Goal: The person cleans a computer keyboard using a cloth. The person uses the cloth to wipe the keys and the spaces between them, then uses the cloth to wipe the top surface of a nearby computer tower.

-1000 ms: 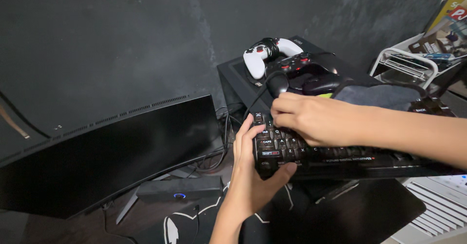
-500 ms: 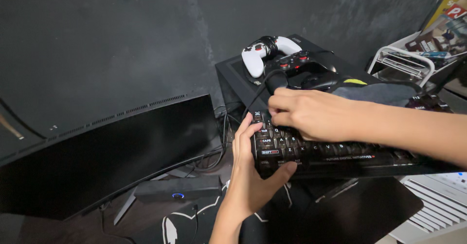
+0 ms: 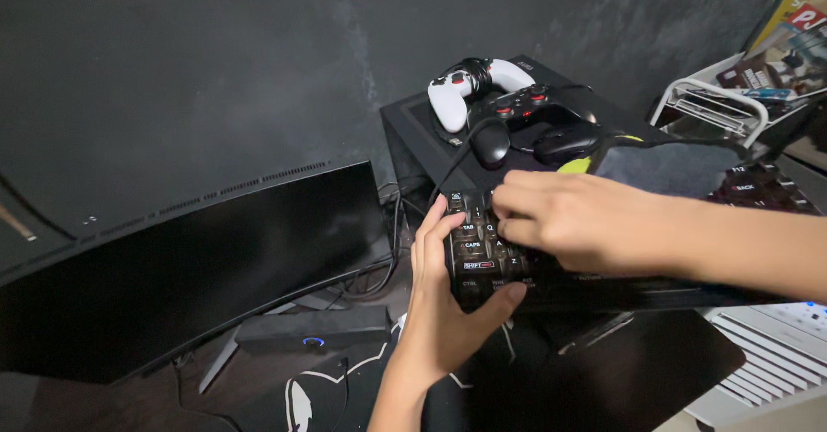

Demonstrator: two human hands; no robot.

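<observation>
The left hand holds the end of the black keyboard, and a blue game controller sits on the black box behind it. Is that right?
Not quite. In the head view the game controller is white, not blue. The rest is right: the left hand grips the end of the black keyboard, and the controller sits on the black box behind it.

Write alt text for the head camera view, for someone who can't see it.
A person's left hand grips the end of a black keyboard while the right hand rests on its keys. Behind sit a white gamepad, black gamepad and mouse; a dark monitor stands left.
</observation>
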